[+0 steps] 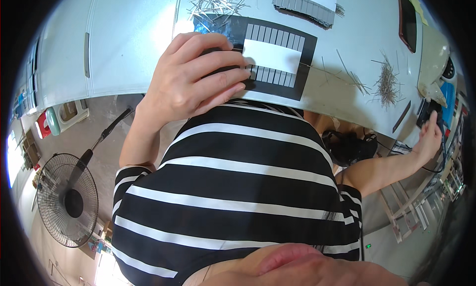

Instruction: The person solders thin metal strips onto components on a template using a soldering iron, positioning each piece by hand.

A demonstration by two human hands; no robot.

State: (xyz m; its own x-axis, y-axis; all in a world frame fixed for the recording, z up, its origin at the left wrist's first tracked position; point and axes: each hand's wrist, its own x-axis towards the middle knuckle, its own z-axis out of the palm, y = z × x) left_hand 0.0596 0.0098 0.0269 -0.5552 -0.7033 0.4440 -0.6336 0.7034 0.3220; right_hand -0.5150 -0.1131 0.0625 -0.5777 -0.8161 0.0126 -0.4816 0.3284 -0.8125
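Note:
My left hand (198, 72) lies over the left part of a black mat (308, 53), its fingers stretched and apart. Their tips reach the left edge of a white card (272, 55) lined with rows of narrow grey strips along its two long sides. The left thumb is hidden. A thin wire juts out to the right of the card. Far to the right, my right hand (430, 137) reaches past the table's edge, its fingers stretched up against a black boxy part (425, 111) beside a pale machine (435, 70); its grip is partly hidden.
Loose thin metal pins (213, 0) lie heaped behind the mat, with another pile (387, 82) to the right. A stack of grey-stripped cards (305, 8) lies at the back. A phone (406, 20) rests at the back right. A fan (69, 199) stands on the floor at left.

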